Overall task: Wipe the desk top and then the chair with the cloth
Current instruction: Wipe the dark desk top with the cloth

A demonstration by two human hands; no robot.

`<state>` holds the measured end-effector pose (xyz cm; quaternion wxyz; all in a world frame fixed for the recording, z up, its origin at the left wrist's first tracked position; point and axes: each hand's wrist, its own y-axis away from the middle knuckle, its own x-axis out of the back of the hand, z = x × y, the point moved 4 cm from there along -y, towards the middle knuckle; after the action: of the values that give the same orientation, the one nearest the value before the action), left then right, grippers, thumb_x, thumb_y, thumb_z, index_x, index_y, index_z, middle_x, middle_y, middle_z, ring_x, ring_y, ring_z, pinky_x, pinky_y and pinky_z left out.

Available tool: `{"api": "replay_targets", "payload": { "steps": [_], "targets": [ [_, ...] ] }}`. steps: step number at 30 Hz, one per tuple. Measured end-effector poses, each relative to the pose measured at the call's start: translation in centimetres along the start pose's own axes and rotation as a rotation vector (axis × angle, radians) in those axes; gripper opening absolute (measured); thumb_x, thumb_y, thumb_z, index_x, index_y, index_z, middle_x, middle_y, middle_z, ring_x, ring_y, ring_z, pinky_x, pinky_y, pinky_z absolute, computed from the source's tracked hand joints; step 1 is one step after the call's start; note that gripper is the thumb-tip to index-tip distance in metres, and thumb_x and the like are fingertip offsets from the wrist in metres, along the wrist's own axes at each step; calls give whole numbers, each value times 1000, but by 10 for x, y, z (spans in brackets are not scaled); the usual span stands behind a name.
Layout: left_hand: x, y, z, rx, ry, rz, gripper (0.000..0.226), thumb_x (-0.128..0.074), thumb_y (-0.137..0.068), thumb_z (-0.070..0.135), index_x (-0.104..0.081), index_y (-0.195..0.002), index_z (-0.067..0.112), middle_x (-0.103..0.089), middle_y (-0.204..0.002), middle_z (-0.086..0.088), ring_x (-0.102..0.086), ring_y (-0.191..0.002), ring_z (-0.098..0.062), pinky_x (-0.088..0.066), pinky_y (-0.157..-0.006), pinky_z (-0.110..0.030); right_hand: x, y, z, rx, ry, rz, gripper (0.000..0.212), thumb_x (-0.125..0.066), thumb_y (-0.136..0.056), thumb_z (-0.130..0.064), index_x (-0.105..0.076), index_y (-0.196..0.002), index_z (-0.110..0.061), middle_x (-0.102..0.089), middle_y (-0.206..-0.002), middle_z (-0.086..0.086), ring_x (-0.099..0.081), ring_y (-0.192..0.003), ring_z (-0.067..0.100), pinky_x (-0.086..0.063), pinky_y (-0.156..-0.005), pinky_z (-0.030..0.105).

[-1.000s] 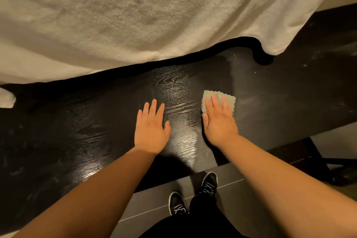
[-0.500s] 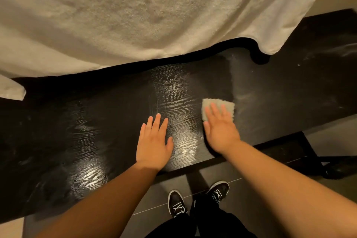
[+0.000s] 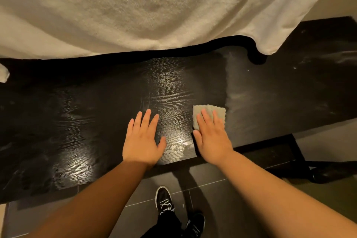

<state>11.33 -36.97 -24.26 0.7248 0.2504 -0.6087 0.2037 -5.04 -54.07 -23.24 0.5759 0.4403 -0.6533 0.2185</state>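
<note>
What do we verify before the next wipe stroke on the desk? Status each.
1. Cloth flat under right hand, fingers straight: ok.
2. Left hand flat on desk top, apart from cloth: ok.
3. Desk right of cloth wiped: not ok, dull gray film there.
4. Desk's far edge under white towel reachable: cannot tell, hidden.
5. Room to step right: cannot tell, dark frame low on that side.

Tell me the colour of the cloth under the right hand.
Pale grey-green cloth, shown in the head view.
</note>
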Motion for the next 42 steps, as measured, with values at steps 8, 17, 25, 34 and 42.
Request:
{"api": "replay_targets", "payload": {
  "steps": [8, 17, 25, 34, 42],
  "targets": [
    [6, 1, 4, 16, -53, -29, 80, -31, -95, 64, -25, -165, 26, -16, -174, -5, -10, -160, -31, -13, -130, -51, -30, 28, -32, 334, 78, -3, 58, -28, -107, -40, -31, -160, -18, -23, -168, 3, -13, -157, 29, -15, -127, 49],
    [10, 1, 7, 20, -70, -1, 78, -40, -96, 62, -29, -163, 24, -21, -172, -7, -17, -158, -32, -18, -129, -51, -17, 36, -11, 35, 56, 79, 62, -23, -104, -39, -29, -160, -13, -22, -168, 11, -13, -155, 40, -20, -124, 55],
    [9, 0, 5, 23, -55, -1, 78, -39, -95, 63, -30, -163, 25, -22, -172, -7, -18, -158, -32, -18, -129, -51, -27, 41, -14, 420, 156, 14, 60, -31, -104, -40, -33, -159, -15, -26, -167, 6, -18, -155, 31, -13, -126, 46],
    [11, 0, 5, 20, -60, 6, 77, -40, -96, 63, -29, -163, 26, -22, -172, -6, -18, -158, -32, -18, -129, -51, -16, 38, 16, -14, 74, 122, 62, -24, -104, -39, -28, -160, -11, -21, -168, 13, -12, -155, 39, -16, -125, 55],
    [13, 0, 7, 21, -48, 4, 76, -45, -97, 60, -31, -163, 25, -23, -172, -6, -19, -158, -33, -20, -129, -52, -14, 39, 48, 275, 117, 73, 59, -34, -105, -39, -34, -158, -14, -25, -168, 7, -21, -154, 31, -24, -124, 52]
  ]
}}
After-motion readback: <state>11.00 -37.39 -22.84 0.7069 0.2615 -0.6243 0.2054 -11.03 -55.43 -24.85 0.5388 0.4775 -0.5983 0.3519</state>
